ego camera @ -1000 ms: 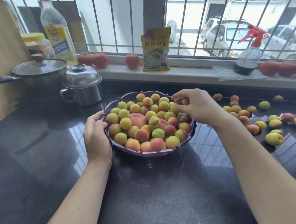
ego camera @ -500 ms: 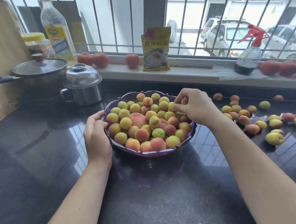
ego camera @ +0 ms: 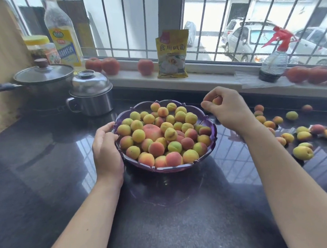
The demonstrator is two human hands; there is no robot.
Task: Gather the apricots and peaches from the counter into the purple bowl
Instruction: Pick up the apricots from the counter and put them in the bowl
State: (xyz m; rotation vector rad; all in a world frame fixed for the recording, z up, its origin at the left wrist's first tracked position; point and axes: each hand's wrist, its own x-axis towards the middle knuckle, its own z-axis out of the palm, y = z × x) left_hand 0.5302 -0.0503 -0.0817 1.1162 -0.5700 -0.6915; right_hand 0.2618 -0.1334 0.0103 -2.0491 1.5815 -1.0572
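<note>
Fruit fills a purple bowl (ego camera: 208, 121) of translucent plastic with a scalloped rim, standing on a dark, glossy, speckled stone surface (ego camera: 164, 219) that mirrors the window bars. The heap is small, round, matte apricots (ego camera: 138, 136) in yellow, green and orange-red, around one larger pink peach (ego camera: 152, 131).

The left hand (ego camera: 105, 148) lies against the bowl's near-left rim, palm inward, its fingers (ego camera: 107, 127) loosely curved along the rim edge and holding nothing.

The right hand (ego camera: 229, 110) hovers just past the bowl's far-right rim, wrist bent, knuckles up. Its fingers (ego camera: 208, 103) are curled together, pinching a small orange apricot (ego camera: 217, 100) between thumb and fingertips.

To the outer side of the right hand's fingers, loose apricots (ego camera: 303, 152) lie scattered on the surface. Beyond the left hand's fingers stands a shiny steel lidded mug (ego camera: 91, 93), with a glass-lidded dark pan (ego camera: 43, 79) beside it.
</note>
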